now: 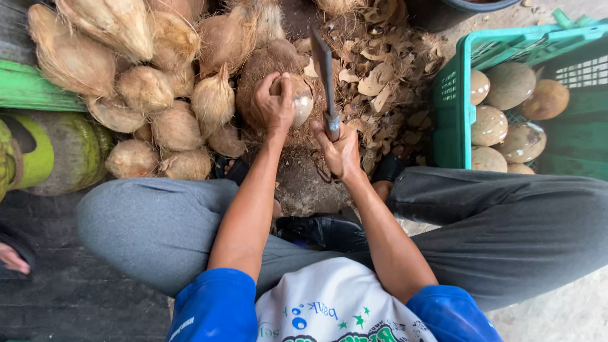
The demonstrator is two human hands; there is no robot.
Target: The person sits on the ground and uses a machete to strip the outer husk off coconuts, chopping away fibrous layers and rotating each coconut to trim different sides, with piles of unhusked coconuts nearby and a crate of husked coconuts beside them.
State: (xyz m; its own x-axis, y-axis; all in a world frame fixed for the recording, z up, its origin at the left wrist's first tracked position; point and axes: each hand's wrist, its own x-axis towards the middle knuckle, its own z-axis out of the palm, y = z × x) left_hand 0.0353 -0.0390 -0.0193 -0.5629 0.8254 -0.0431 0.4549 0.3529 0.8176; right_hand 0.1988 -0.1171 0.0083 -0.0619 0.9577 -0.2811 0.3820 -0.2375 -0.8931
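Green crate holds peeled coconuts beside right hand.

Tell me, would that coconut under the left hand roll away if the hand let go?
Probably. The coconut looks round and smoothly peeled, resting on a rounded husk block, so it would likely roll. The left hand cups it from above, which suggests it needs steadying. Its shell looks hard, so probably stiff, and a bit slick.
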